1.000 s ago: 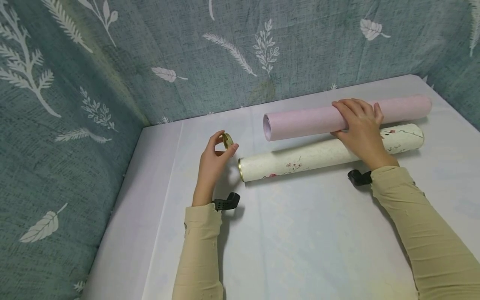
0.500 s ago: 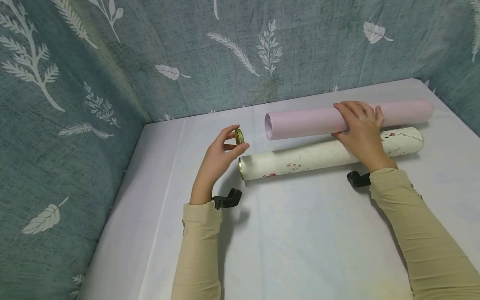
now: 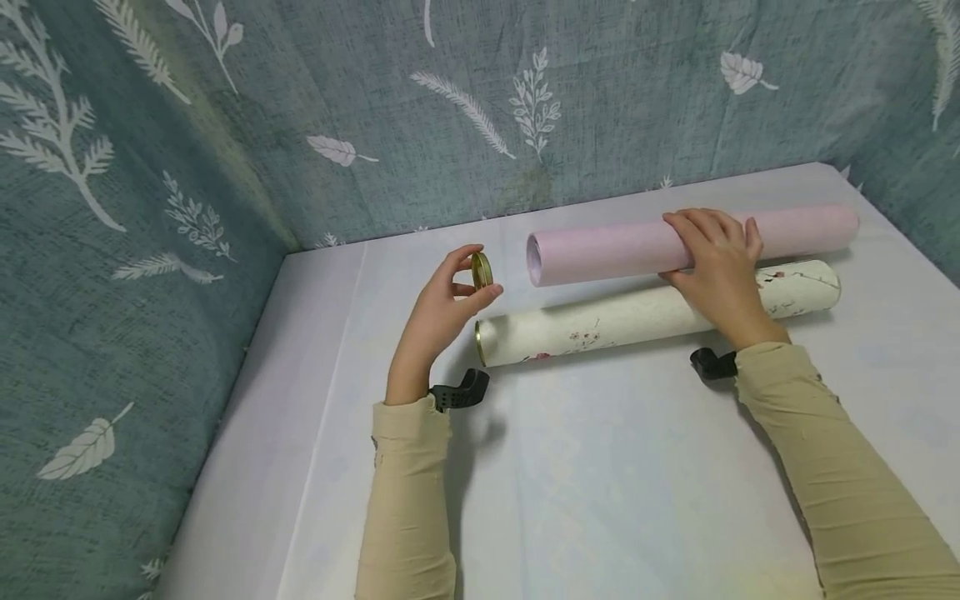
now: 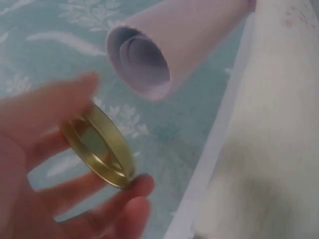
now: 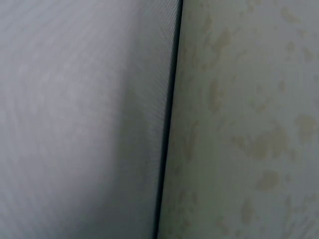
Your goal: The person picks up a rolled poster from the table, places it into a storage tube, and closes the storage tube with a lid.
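Between thumb and fingers my left hand [image 3: 442,308] pinches a round gold metal lid [image 3: 482,271], held on edge. In the left wrist view the lid [image 4: 99,144] shows its raised rim and hollow inside. My right hand [image 3: 716,271] grips a pink paper roll [image 3: 600,250] from above, around its middle. The roll's near end [image 4: 142,64] is open, with inner layers coiled inside. Just in front lies a cream cardboard tube [image 3: 637,321] with printed blossoms and a gold rim at its left end. The right wrist view is filled by the cream tube [image 5: 244,119] and the tablecloth.
A white cloth covers the table [image 3: 600,483]. Behind and to the left hangs a teal curtain [image 3: 300,83] with white leaf prints. Black wrist cameras are strapped at both sleeves; the left one [image 3: 461,392] sits close to the tube's gold-rimmed end.
My left hand has moved a little right and up with the lid, toward the pink roll's open end. The right hand and the pink roll stay almost where they were.
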`<action>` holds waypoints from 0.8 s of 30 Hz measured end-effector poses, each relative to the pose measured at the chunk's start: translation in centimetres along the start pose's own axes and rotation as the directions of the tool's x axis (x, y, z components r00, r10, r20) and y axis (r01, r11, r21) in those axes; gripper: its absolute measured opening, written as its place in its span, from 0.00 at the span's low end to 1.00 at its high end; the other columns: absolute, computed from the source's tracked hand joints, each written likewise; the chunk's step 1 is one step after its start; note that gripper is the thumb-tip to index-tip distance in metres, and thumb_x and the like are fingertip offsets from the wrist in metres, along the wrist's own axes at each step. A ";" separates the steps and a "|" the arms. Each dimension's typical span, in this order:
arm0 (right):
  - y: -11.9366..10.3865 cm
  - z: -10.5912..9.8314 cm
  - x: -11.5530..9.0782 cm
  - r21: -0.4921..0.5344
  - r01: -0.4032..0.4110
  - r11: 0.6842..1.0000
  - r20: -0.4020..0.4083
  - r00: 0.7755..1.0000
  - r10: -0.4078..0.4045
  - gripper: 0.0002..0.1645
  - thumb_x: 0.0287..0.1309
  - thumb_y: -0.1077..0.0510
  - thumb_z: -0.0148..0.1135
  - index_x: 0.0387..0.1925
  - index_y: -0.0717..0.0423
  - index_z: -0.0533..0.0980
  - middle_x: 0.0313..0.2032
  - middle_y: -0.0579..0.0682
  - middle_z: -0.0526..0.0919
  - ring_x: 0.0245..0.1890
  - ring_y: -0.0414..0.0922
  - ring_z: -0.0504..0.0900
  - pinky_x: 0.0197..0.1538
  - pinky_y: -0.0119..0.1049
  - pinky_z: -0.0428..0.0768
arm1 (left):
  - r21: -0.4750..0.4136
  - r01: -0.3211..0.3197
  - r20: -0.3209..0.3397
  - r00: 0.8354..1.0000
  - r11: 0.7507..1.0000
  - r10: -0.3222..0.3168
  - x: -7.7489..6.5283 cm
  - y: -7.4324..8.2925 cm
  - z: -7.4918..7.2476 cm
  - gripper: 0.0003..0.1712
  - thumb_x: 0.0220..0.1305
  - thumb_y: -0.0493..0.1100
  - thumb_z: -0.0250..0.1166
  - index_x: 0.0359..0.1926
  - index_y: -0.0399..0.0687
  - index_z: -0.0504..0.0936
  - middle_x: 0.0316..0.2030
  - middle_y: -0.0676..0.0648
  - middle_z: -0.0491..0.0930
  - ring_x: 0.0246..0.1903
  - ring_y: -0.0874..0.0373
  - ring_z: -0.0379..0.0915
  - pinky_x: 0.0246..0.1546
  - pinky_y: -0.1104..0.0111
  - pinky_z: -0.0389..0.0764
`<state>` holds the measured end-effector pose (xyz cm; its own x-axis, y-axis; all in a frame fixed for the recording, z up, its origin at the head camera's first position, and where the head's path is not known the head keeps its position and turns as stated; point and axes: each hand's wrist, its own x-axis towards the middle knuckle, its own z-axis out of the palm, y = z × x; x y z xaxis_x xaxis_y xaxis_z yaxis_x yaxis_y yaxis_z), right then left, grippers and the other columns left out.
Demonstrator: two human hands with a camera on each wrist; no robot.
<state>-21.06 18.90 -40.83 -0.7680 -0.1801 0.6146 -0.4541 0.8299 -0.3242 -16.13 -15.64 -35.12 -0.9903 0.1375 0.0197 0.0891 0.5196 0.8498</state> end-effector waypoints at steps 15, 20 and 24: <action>0.2 0.0 -0.3 -0.005 0.004 1.000 -0.015 1.000 -0.005 0.43 0.35 0.62 0.74 0.57 0.49 0.67 0.55 0.51 0.68 0.59 0.52 0.58 0.60 0.57 0.36 | -0.192 -0.045 0.046 0.997 0.980 0.055 -0.1 4.3 0.7 0.30 0.56 0.49 0.62 0.60 0.66 0.63 0.55 0.51 0.66 0.43 0.57 0.73 0.40 0.59 0.74; 0.2 0.0 -0.2 -0.003 0.004 1.000 -0.014 1.000 -0.004 0.42 0.36 0.62 0.74 0.57 0.48 0.67 0.56 0.50 0.68 0.59 0.51 0.58 0.60 0.57 0.36 | -0.230 -0.052 0.049 0.997 0.972 0.065 0.5 4.0 1.4 0.28 0.58 0.54 0.59 0.60 0.63 0.64 0.49 0.50 0.70 0.37 0.50 0.75 0.32 0.61 0.75; 0.3 0.0 0.0 -0.003 0.002 1.000 -0.001 1.000 -0.002 0.42 0.36 0.62 0.73 0.58 0.48 0.67 0.56 0.50 0.68 0.59 0.51 0.57 0.61 0.56 0.36 | -0.215 -0.039 0.030 0.998 0.976 0.047 0.9 3.8 2.2 0.30 0.58 0.54 0.60 0.61 0.65 0.62 0.52 0.50 0.68 0.37 0.51 0.75 0.32 0.62 0.76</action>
<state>-21.17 19.20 -40.96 -0.7665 -0.1814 0.6161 -0.4544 0.8311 -0.3206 -16.47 -11.65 -33.03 -0.9814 0.1871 0.0433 0.1026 0.3205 0.9417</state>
